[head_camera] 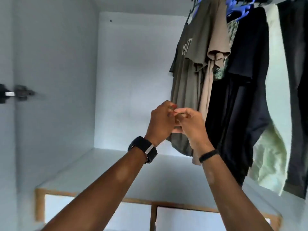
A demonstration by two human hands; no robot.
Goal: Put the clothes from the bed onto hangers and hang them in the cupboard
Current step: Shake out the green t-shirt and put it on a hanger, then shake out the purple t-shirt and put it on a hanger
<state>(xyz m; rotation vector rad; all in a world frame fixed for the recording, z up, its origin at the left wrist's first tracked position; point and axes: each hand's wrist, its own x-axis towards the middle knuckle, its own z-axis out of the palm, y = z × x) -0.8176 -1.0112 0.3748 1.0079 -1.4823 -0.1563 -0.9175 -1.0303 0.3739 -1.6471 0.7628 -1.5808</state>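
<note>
Olive cotton, the olive T-shirt (pixel 188 69), hangs outermost in the row of clothes on the rail at the cupboard's upper right, and it is the landmark here. Behind it hang a tan shirt (pixel 215 39), then a dark navy shirt (pixel 246 80), a pale cream garment (pixel 273 147) and a dark one at the frame edge, on blue hangers (pixel 240 7). No bed and no loose clothes are in view.

Both hands meet just in front of the olive T-shirt's lower hem. The left hand (pixel 160 120) is curled, and the right hand (pixel 190 125) has its fingers bent against it; whether they pinch something small or only each other, I cannot tell, as the fingertips overlap and are blurred.

Risk, as I judge it: the hands are very near the hem, so a snag could drag the shirt off its hanger or shove the crowded hangers together, slipping a garment loose.

Left of the olive T-shirt the white cupboard wall (pixel 133 72) is bare, with a door hinge (pixel 21 93) far left. Below it lies the cupboard shelf (pixel 83 172), with wood-edged compartments under it. The left wrist carries a black watch (pixel 144 149), the right a thin black band (pixel 208 155).
</note>
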